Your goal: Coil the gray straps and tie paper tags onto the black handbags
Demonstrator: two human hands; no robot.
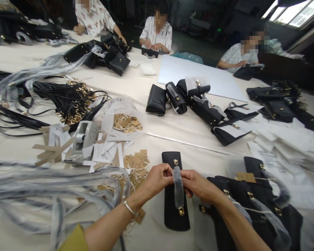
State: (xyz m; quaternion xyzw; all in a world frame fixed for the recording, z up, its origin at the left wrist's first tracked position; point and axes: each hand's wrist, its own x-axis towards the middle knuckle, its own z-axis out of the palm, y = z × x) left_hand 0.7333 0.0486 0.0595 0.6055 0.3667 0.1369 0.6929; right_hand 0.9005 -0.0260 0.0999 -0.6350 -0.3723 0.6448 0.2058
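A flat black bag (174, 205) with gold studs lies on the white table in front of me. Over it my left hand (157, 179) and my right hand (199, 184) both pinch a strip of clear plastic film (178, 188) that wraps the bag's strap. The film hangs down to a gold clasp (181, 211). Both hands are closed on the film, fingertips almost meeting at its top end. A bangle sits on my left wrist.
Black bags (253, 205) pile at my right, more stand mid-table (188, 99). Brown tags (137, 164), paper strips, a tape dispenser (85, 139), black straps (65, 101) and plastic sleeves (42, 184) lie left. Three people sit at the far edge.
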